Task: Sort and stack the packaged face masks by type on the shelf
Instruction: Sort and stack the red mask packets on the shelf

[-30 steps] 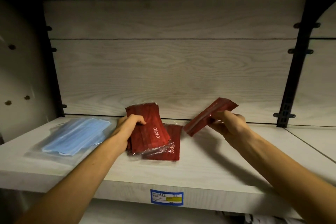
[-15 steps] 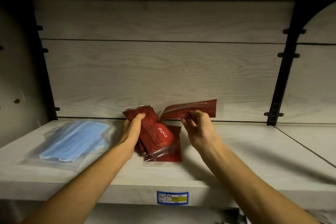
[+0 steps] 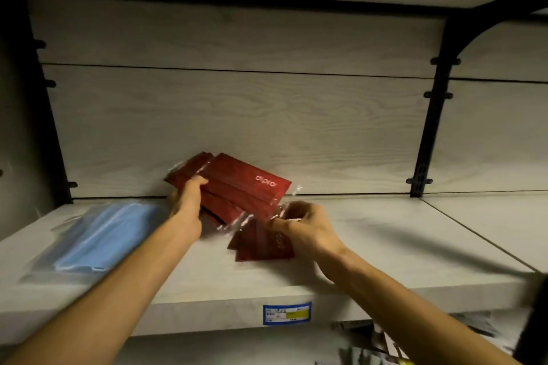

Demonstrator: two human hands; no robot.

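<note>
The bundle of dark red plastic-wrapped face mask packs [image 3: 234,187] was lifted off the shelf, tilted and fanned a bit, near the wood-grain back panel [image 3: 267,115]. The left hand [image 3: 186,201] gripped it at the left end, fingers curled over the top edge. The right hand [image 3: 305,225] sat just below the bundle's lower right corner, fingertips pinched on the crinkly clear wrapper edge there, though it was too blurry to say whether that edge belonged to the bundle or to the packs underneath. Under that hand, a small pile of the same red packs [image 3: 264,249] lay flat on the pale grey wooden shelf [image 3: 385,246], partly covered by the wrist.

Off to the left, well apart from the red ones, a clear bag of light blue face masks [image 3: 98,237] lay flat on the shelf too, pretty smeared by motion blur.

A blue and yellow price label [image 3: 287,312] was stuck on the shelf's front edge. A black metal bracket [image 3: 430,127] ran up the back panel on the right, and some blurry packaged stuff [image 3: 385,344] showed on the level below.
</note>
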